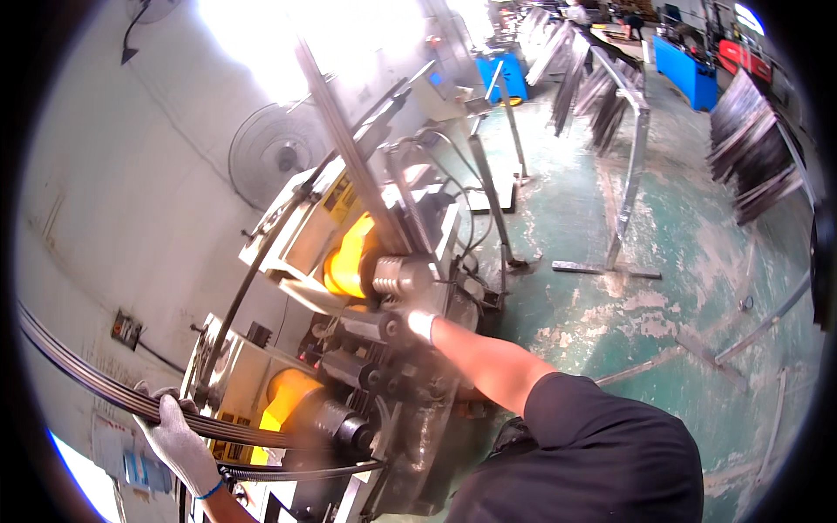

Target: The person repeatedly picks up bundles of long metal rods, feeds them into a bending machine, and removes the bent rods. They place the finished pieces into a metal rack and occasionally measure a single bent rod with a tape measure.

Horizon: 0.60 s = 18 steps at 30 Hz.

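Observation:
My left hand (177, 438), in a pale work glove, is closed around a bundle of long, thin dark strips (91, 380) at the lower left. The bundle runs from the left rim past the hand toward the lower spindle (342, 427) of a machine. My right arm reaches forward to the machine's rollers. Of my right hand (422, 325), a white glove shows beside a grey roller (370, 325); its fingers are hidden and smeared. Above it sit a ridged metal roller (403, 276) and a yellow guard (351, 257); another yellow guard (290, 399) lies lower down.
A round fan (272, 155) stands by the left wall. A slanting metal post (353, 144) rises from the machine. To the right, metal racks (632, 166) carry hanging dark strips (602, 100) over a worn green floor (602, 322). Blue cabinets (684, 70) stand farther back.

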Each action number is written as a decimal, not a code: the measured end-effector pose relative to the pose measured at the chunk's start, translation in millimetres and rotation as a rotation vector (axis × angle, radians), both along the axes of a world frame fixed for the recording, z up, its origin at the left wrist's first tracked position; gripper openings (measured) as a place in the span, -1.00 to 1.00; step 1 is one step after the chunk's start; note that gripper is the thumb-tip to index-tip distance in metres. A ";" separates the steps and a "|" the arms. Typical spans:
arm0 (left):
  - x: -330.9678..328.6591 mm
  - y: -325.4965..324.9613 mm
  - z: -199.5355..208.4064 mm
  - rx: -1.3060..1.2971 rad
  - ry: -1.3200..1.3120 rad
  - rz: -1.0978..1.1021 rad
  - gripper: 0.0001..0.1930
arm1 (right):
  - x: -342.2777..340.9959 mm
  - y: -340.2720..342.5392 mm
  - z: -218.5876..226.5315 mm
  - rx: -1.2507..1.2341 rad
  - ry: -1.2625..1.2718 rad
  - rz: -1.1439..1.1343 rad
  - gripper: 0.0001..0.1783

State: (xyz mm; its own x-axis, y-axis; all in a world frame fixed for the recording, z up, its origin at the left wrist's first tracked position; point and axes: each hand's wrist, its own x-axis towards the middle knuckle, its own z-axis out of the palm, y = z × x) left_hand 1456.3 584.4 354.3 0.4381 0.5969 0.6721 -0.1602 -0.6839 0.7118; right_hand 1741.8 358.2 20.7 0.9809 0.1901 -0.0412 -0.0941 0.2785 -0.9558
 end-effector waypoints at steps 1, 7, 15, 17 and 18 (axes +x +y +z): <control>8.6 -7.5 1.3 -0.007 0.004 -0.064 -0.49 | -8.4 -1.6 8.7 -0.048 0.027 0.011 -0.63; 33.0 -16.8 6.1 0.024 0.104 -0.154 -0.59 | 25.1 5.1 -54.7 -0.364 -0.503 0.019 -0.64; 40.1 -7.5 0.5 0.045 0.104 -0.158 -0.58 | 22.2 -11.2 -39.5 -0.406 -0.420 0.007 -0.68; 35.8 -5.1 -0.1 0.030 0.104 -0.154 -0.58 | 14.8 -8.1 -31.1 -0.339 -0.350 0.054 -0.64; 33.1 -5.2 -0.3 0.040 0.125 -0.139 -0.58 | 10.2 -4.9 -28.0 -0.257 -0.292 0.077 -0.61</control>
State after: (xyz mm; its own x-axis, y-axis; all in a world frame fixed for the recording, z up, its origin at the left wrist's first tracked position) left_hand 1489.3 579.1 354.0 0.5960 0.4984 0.6296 -0.1675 -0.6896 0.7045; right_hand 1752.0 353.3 -7.3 0.9415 0.2837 0.1817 0.1810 0.0290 -0.9831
